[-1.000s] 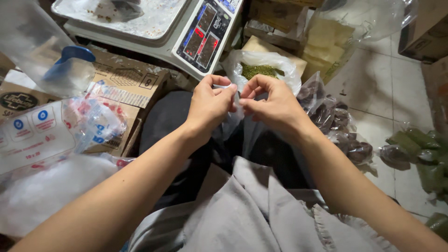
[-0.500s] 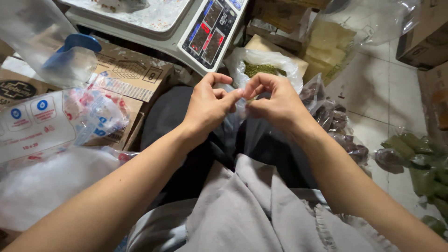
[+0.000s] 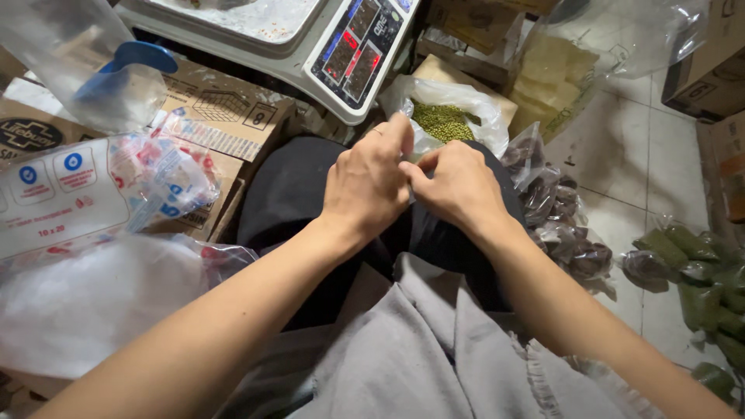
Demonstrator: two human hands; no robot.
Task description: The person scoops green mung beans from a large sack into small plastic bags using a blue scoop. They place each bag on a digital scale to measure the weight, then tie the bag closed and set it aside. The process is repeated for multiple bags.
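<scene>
My left hand (image 3: 369,186) and my right hand (image 3: 458,186) are pressed together over my lap, above black trousers. Their fingertips pinch a small thin clear plastic bag (image 3: 411,203), which the hands hide almost entirely. Just beyond the hands stands an open clear bag of small green beans (image 3: 444,120). Behind it is a white digital scale (image 3: 341,46) with a red display.
Clear bags of dark brown pieces (image 3: 559,225) lie to the right on the tiled floor, with green packets (image 3: 698,271) farther right. On the left are cardboard boxes (image 3: 225,101), a pack of plastic bags (image 3: 70,194), a clear bag with a blue scoop (image 3: 116,74) and a white sack (image 3: 93,302).
My hands have closed tighter together and dropped slightly toward my lap. The clear bag that hung between them is now nearly hidden. The view has shifted a little.
</scene>
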